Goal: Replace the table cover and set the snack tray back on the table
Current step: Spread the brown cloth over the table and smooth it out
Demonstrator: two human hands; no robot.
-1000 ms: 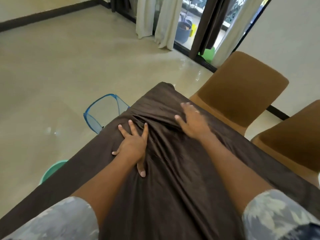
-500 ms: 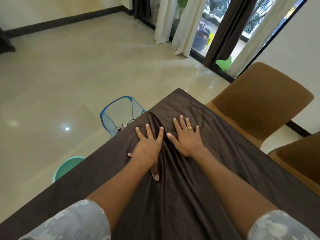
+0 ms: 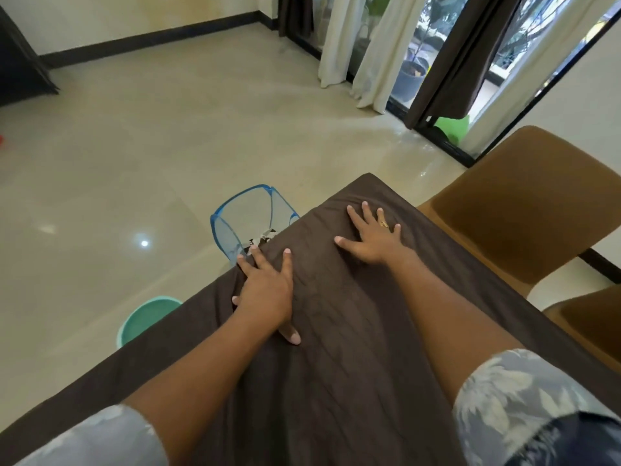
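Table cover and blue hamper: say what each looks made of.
Table cover: dark brown fabric, soft and matte, judging by its fine creases. Blue hamper: see-through mesh, likely nylon, on blue-bound edges; the floor shows through its walls.

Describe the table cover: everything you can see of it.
The table cover is a dark brown cloth, soft-looking, spread over the tabletop and hanging past its left edge and far corner. Shallow lengthwise creases run down its middle. The left hand lies flat near the left edge, the right hand flat near the far corner, fingers spread, both pressing on it. Nothing else rests on the part in view.
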